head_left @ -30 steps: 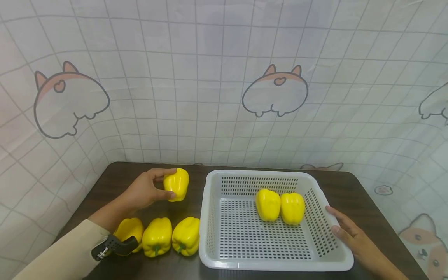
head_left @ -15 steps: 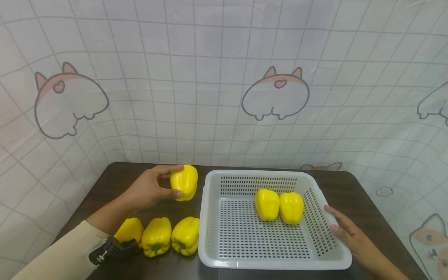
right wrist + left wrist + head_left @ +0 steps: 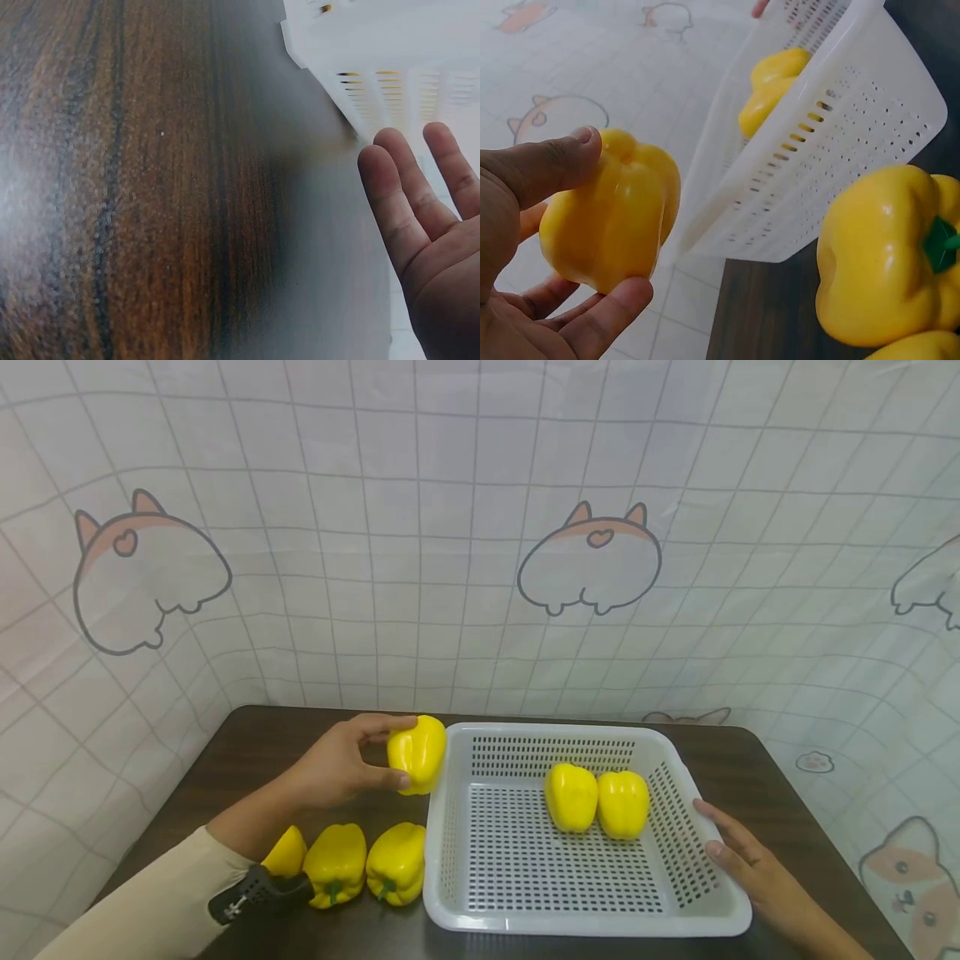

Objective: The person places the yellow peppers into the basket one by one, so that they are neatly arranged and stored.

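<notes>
Between thumb and fingers, my left hand [image 3: 333, 767] grips a yellow bell pepper [image 3: 417, 755], raised beside the left rim of a white perforated basket [image 3: 585, 925]. The left wrist view shows the thumb on one side of this pepper [image 3: 611, 217] and fingertips on the other. Two more yellow peppers [image 3: 572, 798] lie together inside the basket, toward its right. My right hand [image 3: 757, 864] is at the basket's right side with its fingers extended. In the right wrist view those fingers [image 3: 405, 225] look straight, near the basket wall; whether they touch it I cannot tell.
In front of my left forearm, a row of yellow peppers [image 3: 335, 865] lies on the dark wooden table [image 3: 262, 735], left of the basket. One is partly hidden by the black wrist strap [image 3: 258, 893]. A white grid-patterned curtain [image 3: 375, 568] hangs behind the table.
My left hand has carried the held pepper to the right, from over the table to the basket's left rim. The right hand and the peppers in the basket stay nearly in place.
</notes>
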A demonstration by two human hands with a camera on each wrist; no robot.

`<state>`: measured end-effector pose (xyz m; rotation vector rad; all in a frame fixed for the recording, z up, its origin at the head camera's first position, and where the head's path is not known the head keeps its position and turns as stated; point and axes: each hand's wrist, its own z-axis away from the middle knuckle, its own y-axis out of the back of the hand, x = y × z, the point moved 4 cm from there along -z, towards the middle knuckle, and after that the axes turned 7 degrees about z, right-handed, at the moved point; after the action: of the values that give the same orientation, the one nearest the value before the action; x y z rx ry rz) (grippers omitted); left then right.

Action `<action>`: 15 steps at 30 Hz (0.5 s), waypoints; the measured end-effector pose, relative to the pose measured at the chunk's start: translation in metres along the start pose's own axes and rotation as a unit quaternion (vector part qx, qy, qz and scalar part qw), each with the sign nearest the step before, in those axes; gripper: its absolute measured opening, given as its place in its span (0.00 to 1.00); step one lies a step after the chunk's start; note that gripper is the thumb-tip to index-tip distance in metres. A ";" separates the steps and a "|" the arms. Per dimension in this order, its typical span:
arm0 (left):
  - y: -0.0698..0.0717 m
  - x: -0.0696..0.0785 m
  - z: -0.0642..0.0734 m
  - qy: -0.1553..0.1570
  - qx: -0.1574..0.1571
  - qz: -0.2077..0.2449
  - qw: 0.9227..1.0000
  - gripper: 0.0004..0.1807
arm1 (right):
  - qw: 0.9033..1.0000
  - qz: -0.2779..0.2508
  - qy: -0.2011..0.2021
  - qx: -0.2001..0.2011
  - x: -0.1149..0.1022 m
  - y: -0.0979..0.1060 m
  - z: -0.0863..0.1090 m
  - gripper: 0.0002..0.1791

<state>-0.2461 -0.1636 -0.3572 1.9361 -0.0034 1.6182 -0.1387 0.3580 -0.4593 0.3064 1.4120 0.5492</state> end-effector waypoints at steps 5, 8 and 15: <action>-0.007 0.002 -0.004 -0.016 -0.008 -0.005 1.000 0.45 | 1.000 -0.002 0.001 0.003 0.000 0.000 -0.001 0.34; -0.010 0.003 -0.006 -0.021 -0.008 -0.002 1.000 0.44 | 1.000 -0.008 0.013 0.002 0.000 -0.001 0.000 0.34; -0.020 0.004 -0.010 -0.023 -0.016 0.028 0.999 0.44 | 1.000 -0.014 0.017 0.011 0.001 -0.002 0.001 0.33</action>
<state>-0.2469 -0.1412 -0.3615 1.9638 -0.1021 1.6003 -0.1378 0.3572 -0.4609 0.2961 1.4536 0.5194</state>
